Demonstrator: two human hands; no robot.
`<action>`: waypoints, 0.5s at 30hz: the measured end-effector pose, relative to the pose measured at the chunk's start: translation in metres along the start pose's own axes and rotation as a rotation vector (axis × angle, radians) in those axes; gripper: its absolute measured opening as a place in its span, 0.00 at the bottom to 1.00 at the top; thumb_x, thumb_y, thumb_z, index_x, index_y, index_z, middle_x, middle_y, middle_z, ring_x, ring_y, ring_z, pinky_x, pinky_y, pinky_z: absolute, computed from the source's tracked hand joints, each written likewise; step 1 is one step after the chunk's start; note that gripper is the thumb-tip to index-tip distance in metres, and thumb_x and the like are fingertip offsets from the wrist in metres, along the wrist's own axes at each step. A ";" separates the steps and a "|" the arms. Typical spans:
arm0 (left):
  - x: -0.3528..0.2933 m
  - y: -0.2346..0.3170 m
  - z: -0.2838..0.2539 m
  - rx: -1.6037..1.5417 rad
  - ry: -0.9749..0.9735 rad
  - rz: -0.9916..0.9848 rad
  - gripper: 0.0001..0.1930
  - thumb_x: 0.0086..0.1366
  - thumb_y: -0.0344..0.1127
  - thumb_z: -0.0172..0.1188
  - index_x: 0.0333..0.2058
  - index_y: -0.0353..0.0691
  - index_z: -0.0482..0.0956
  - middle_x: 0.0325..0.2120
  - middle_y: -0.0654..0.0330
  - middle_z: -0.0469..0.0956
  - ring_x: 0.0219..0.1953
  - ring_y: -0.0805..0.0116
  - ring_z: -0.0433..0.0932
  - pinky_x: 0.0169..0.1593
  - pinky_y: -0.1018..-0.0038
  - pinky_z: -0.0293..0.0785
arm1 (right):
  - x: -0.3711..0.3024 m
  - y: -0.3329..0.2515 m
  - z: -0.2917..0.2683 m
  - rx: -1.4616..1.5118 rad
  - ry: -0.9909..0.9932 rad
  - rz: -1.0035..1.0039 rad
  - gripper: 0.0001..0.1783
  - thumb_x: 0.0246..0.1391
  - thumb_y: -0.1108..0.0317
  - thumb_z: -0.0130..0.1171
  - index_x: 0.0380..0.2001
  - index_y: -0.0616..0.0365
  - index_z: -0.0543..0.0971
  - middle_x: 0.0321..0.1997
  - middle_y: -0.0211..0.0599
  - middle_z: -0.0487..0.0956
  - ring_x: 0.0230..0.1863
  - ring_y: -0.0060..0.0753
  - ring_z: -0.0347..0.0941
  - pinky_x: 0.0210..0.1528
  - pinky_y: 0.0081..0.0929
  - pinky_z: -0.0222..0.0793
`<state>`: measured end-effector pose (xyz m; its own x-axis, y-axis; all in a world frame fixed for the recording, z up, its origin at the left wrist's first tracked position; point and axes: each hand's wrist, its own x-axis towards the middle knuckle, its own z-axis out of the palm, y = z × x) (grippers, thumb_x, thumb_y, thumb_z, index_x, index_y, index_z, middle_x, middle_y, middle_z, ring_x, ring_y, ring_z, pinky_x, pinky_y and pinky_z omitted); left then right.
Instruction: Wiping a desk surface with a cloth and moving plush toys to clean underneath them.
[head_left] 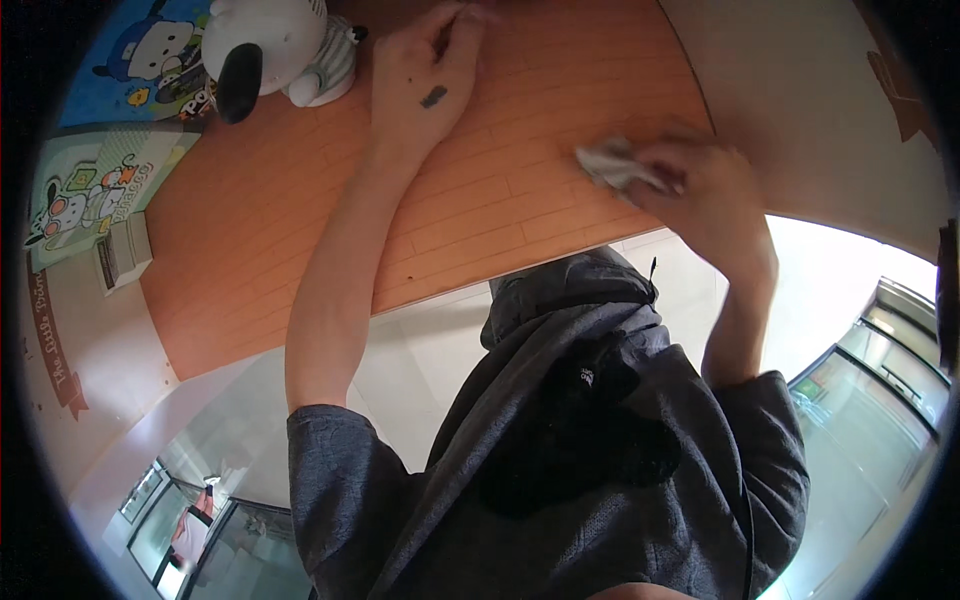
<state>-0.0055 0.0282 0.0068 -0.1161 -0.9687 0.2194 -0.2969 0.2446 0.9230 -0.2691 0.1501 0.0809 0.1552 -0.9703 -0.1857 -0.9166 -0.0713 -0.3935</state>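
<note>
My right hand [705, 195] grips a crumpled whitish cloth or tissue [612, 165] above the right part of the brown wood-patterned shelf [500, 200]. Both are smeared by motion. Farther back, my left hand [428, 85] reaches over the shelf, with a dark mark on its back. Its thumb and forefinger bend together at the upper edge of the picture, where the fingertips are blurred; anything in them cannot be made out. Just left of this hand stands a white cartoon dog figurine [270, 50] with a black ear and a striped outfit.
A blue cartoon-printed package [150, 50] and a pale green box [100, 190] stand at the shelf's left end. Pale side panels [800, 80] close in the shelf. Below lies a light floor [410, 350]; a glass-fronted case [850, 450] is at right. Another person [190, 535] shows far off, lower left.
</note>
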 end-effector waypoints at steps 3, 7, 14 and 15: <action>0.003 -0.004 0.008 -0.073 -0.037 -0.021 0.11 0.81 0.31 0.57 0.44 0.32 0.89 0.21 0.65 0.77 0.23 0.75 0.68 0.29 0.78 0.64 | -0.028 0.005 -0.002 0.045 0.011 -0.054 0.10 0.51 0.73 0.75 0.38 0.60 0.91 0.37 0.27 0.84 0.24 0.26 0.73 0.32 0.28 0.68; 0.002 -0.015 0.009 -0.039 0.006 -0.002 0.11 0.78 0.35 0.61 0.43 0.37 0.91 0.19 0.67 0.77 0.21 0.75 0.67 0.28 0.77 0.64 | -0.025 -0.027 0.025 0.065 0.063 -0.205 0.11 0.51 0.69 0.74 0.39 0.59 0.92 0.38 0.28 0.85 0.27 0.30 0.75 0.34 0.28 0.69; 0.002 -0.018 0.004 -0.007 0.042 0.016 0.12 0.77 0.37 0.61 0.43 0.40 0.93 0.18 0.68 0.77 0.21 0.77 0.67 0.27 0.77 0.64 | 0.025 -0.024 0.006 0.083 -0.027 0.063 0.19 0.54 0.54 0.71 0.39 0.60 0.92 0.35 0.36 0.85 0.31 0.38 0.77 0.37 0.35 0.70; 0.002 -0.014 0.003 -0.003 0.030 0.008 0.12 0.79 0.35 0.60 0.43 0.38 0.92 0.19 0.67 0.77 0.22 0.76 0.67 0.27 0.78 0.64 | 0.038 -0.015 0.000 0.045 -0.049 0.109 0.21 0.55 0.52 0.71 0.38 0.61 0.92 0.33 0.38 0.85 0.31 0.41 0.77 0.38 0.36 0.70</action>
<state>-0.0043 0.0232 -0.0072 -0.0901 -0.9676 0.2357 -0.2936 0.2519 0.9221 -0.2494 0.1139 0.0799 0.0745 -0.9593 -0.2724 -0.9117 0.0451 -0.4084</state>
